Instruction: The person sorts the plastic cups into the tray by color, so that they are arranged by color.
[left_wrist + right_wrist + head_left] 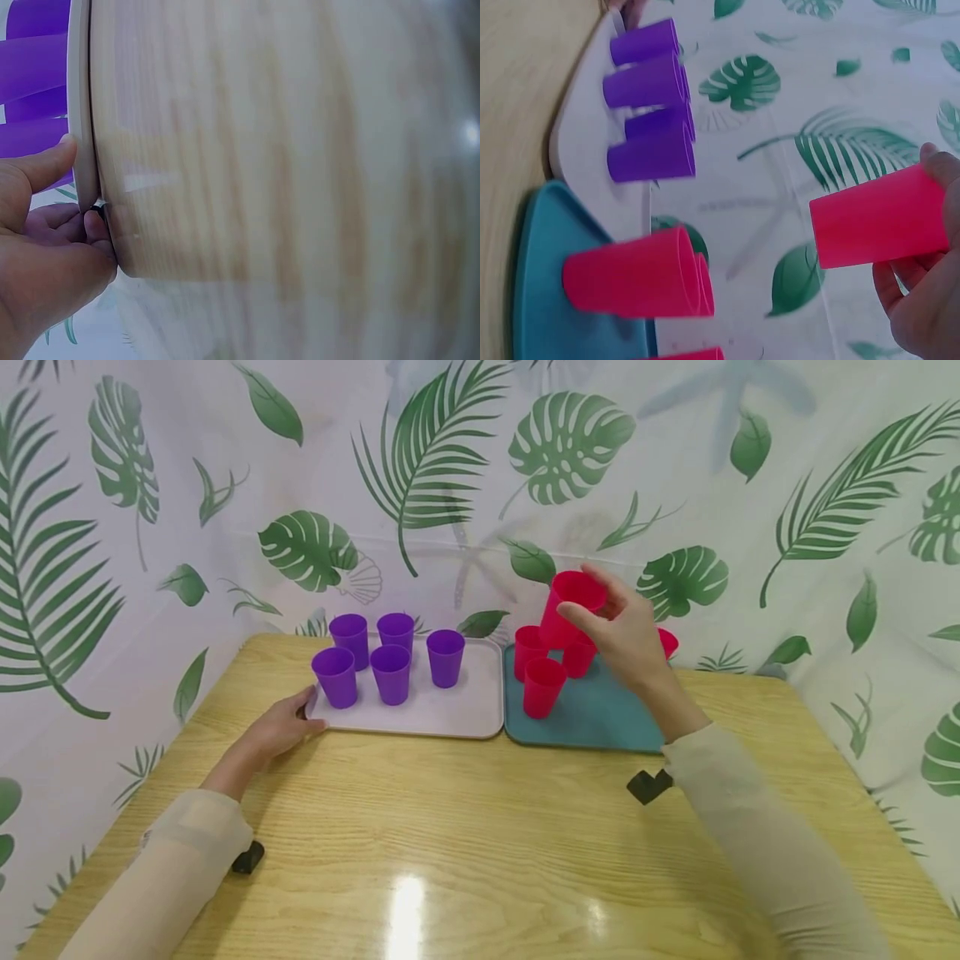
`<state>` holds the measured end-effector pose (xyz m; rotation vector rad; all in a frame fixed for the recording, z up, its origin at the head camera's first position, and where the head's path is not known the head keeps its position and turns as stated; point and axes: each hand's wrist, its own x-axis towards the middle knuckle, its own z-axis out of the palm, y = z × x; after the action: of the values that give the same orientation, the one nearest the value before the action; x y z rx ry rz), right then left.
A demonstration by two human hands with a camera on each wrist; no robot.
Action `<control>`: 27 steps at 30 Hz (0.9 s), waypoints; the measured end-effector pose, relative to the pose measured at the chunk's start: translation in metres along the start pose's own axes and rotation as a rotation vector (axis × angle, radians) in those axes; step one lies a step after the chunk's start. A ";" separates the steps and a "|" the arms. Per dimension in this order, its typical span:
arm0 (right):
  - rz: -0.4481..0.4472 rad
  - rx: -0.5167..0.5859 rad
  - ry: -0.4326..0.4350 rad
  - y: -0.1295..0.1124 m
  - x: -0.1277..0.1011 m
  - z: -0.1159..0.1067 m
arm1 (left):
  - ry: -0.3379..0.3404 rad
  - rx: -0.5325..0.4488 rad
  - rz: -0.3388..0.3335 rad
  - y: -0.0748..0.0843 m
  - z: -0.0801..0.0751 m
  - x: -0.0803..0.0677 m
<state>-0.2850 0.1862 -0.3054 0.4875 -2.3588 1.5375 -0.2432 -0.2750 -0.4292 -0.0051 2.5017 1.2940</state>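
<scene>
My right hand (626,631) grips a red cup (881,219) by its side, held above the teal tray (600,714) with its mouth facing up. Several more red cups stand on that tray, among them a front one (543,689); another red cup (668,643) is mostly hidden behind the hand. At the left, my left hand (281,727) holds the near-left corner of the white tray (450,718), thumb (54,161) on the rim and fingers curled at its underside. Several purple cups, such as the rightmost one (446,660), stand upright on the white tray.
Both trays lie side by side, edges close together, toward the back of the wooden table (450,827). A leaf-printed cloth (465,468) hangs behind and at the sides. Black devices (649,787) show at both wrists.
</scene>
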 end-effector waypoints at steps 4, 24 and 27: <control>0.050 -0.051 0.078 0.016 0.004 -0.018 | 0.001 -0.001 0.004 0.000 -0.001 0.000; 0.187 -0.164 0.053 0.091 -0.017 -0.028 | -0.006 -0.014 0.008 -0.003 -0.002 0.002; 0.201 -0.183 0.033 0.099 -0.020 -0.022 | -0.004 -0.012 0.009 -0.003 -0.002 0.002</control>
<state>-0.3077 0.2465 -0.3864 0.1867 -2.5561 1.3775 -0.2450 -0.2781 -0.4313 0.0057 2.4931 1.3112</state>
